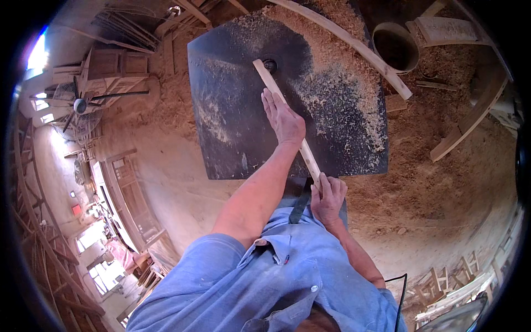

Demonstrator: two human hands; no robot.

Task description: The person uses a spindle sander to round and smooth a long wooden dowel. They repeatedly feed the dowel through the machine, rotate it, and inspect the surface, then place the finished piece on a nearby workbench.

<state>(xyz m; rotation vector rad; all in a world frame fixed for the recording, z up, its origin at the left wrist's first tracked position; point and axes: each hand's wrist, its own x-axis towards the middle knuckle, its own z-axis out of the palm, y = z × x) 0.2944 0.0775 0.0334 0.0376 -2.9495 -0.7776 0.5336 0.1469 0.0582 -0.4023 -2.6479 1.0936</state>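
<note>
A long, narrow wooden strip (310,159) lies slantwise across a dark machine table (227,144). Its far end rests beside a round spindle (270,65) set in the table top. My left hand (285,122) presses on the strip around its middle, fingers stretched out along the wood; the palm side is hidden. At the table's near edge, my right hand (328,198) has its fingers closed around the strip's near end, close to my body.
Wood shavings (354,99) cover much of the table's right half. A curved wooden piece (354,44) crosses its far right corner, near a round bin (395,47). Sawdust covers the floor to the right, where another curved board (470,122) lies. A fan (80,106) stands at left.
</note>
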